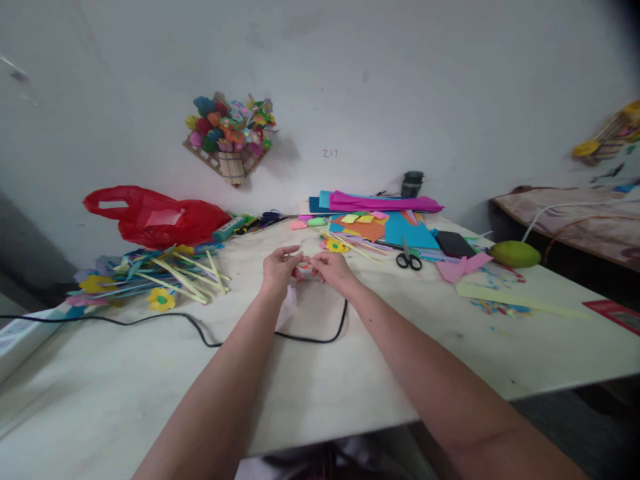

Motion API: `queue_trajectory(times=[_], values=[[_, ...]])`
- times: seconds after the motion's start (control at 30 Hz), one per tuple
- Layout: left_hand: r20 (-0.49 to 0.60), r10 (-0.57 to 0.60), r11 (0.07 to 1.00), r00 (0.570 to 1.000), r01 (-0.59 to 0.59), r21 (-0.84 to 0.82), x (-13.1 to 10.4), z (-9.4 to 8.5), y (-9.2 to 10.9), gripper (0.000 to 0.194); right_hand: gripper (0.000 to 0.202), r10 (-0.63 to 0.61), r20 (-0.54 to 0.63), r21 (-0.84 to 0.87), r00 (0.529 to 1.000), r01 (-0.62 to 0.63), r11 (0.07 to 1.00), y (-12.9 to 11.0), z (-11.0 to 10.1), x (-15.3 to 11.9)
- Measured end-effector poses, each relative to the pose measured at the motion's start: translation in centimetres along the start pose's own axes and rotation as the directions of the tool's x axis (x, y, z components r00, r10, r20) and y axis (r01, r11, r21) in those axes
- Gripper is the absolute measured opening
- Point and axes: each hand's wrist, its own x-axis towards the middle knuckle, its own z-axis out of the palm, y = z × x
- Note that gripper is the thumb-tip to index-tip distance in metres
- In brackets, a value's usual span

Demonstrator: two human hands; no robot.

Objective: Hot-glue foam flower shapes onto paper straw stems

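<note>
One small orange-and-white piece (307,268) is sitting between the two hands, its shape too blurred to tell. The left hand (280,270) and right hand (334,270) are pinching it with thumbs and fingers. A black cord (310,341) is looping on their near side; black scissors (408,256) are resting to their right, a red bag (145,223) to their left.
</note>
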Motion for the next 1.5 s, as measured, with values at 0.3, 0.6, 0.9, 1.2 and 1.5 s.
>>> queue_trajectory(times=[0.3,0.6,0.9,1.2,1.5], values=[[0.053,-0.047,0.995,0.997,0.052,-0.091,-0.1,-0.4,-0.3,0.053,0.022,-0.207,-0.143,-0.254,0.968,0.166,0.953,0.4,0.0,0.3],[0.212,-0.237,0.921,0.948,0.289,-0.262,-0.3,-0.2,0.1,0.056,0.012,-0.363,-0.131,-0.342,0.923,0.302,0.89,-0.3,-0.5,-0.2],[0.372,-0.298,0.803,0.879,0.442,-0.4,-0.6,-0.2,0.7,0.037,0.022,-0.474,-0.136,-0.604,0.87,0.306,0.736,-0.3,-1.1,-0.5],[0.451,-0.242,0.822,0.859,0.429,-0.374,-1.2,0.4,1.3,0.047,0.027,-0.203,-0.298,-0.605,0.933,-0.02,0.796,-1.1,-0.9,-0.4],[0.524,-0.18,0.784,0.832,0.443,-0.434,-1.3,0.4,0.7,0.038,0.033,-0.158,-0.344,-0.66,0.925,-0.119,0.741,-1.1,-0.8,-0.2]])
